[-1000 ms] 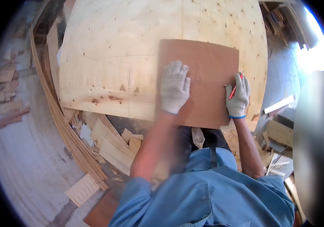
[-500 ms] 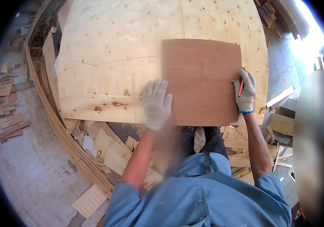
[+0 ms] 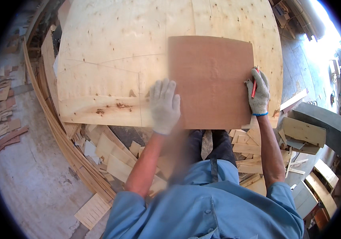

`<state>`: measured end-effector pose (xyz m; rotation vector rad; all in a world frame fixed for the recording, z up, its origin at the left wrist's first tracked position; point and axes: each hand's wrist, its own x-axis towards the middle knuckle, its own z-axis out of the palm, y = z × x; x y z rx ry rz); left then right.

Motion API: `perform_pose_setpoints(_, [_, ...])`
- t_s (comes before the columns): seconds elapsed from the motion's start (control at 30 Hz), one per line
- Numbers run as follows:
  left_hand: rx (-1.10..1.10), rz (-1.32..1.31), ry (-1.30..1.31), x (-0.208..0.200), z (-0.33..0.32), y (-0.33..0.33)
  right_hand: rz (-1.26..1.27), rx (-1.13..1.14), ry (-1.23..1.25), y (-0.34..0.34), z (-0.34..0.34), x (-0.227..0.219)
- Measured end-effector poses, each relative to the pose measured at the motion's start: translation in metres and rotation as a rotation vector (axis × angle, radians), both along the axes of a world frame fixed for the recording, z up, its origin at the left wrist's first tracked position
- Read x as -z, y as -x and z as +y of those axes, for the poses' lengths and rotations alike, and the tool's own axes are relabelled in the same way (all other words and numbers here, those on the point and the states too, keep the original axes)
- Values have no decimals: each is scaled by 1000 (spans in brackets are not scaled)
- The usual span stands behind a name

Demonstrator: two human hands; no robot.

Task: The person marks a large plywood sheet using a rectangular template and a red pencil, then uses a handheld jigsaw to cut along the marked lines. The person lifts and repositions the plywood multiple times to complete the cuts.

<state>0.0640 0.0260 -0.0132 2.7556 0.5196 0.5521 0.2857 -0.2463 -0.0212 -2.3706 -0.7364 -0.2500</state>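
A reddish-brown rectangular plywood board lies on a large pale plywood sheet, its near edge at the sheet's front edge. My left hand, in a grey-white knit glove, rests flat with fingers stretched out at the board's left edge. At the opposite edge is my right hand, gloved with a blue cuff. A red pencil is held in its fingers, point upward, while the fingers touch the board's side. Thin pencil lines cross the pale sheet left of the board.
Wooden offcuts lie on the floor below the sheet's front edge and around my legs. Long wooden strips run along the left side. More scraps lie farther left. At the right stand a grey curved frame and board pieces.
A large blurred grey shape at the right has gone from view, uncovering the frame and scraps there. The whole picture has shifted slightly. Both hands keep their places on the brown board.
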Motion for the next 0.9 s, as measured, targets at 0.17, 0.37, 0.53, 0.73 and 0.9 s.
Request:
perform_pose_setpoints(0.17, [-7,13,10,0,1,0,15,-7,8,0,0,1])
perform_pose_setpoints(0.37, [-19,16,32,2,0,0,24,-8,5,2,3,-4])
perform_pose_setpoints(0.53, [-19,18,29,3,1,1,13,-20,6,1,3,-3])
perform_pose_setpoints(0.73, [-17,14,31,3,-1,-1,12,-13,-13,1,1,1])
perform_pose_setpoints(0.9, [-29,4,10,3,-1,2,-55,-34,62,2,7,-2])
